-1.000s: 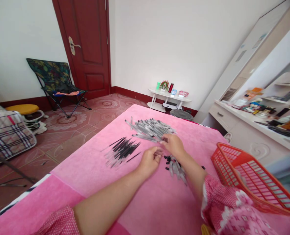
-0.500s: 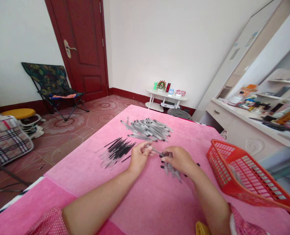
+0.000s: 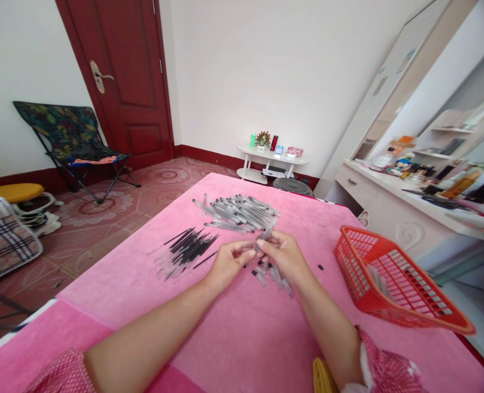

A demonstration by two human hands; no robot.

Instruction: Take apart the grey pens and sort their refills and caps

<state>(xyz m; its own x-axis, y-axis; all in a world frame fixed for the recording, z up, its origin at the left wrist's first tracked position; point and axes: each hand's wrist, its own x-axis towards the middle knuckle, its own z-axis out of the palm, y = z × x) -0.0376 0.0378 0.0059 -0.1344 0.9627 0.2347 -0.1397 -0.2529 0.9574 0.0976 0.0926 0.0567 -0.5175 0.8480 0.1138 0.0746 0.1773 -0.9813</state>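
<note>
My left hand (image 3: 230, 261) and my right hand (image 3: 281, 252) meet above the pink cloth, fingers closed in a pinch. Between them is a translucent grey pen (image 3: 269, 226), its upper end blurred and sticking up past my right fingers; the rest is hidden by the fingers. Just below my right hand lies a small heap of clear pen caps (image 3: 275, 277) with little black plugs. Beyond the hands is a pile of clear pen barrels with dark ends (image 3: 242, 212). To the left of my left hand, black ink refills (image 3: 188, 248) lie in a loose bunch.
A red plastic basket (image 3: 397, 311) stands at the table's right, with something pale inside. One black plug (image 3: 321, 267) lies apart on the pink cloth (image 3: 242, 338). Something yellow (image 3: 322, 376) sits by my right forearm. Behind are a folding chair (image 3: 72, 136) and a cluttered dresser (image 3: 413, 191).
My hands have come together; earlier they were apart with a pen stretched between them. The pen part now points upward at my right fingers. The whole view has shifted slightly.
</note>
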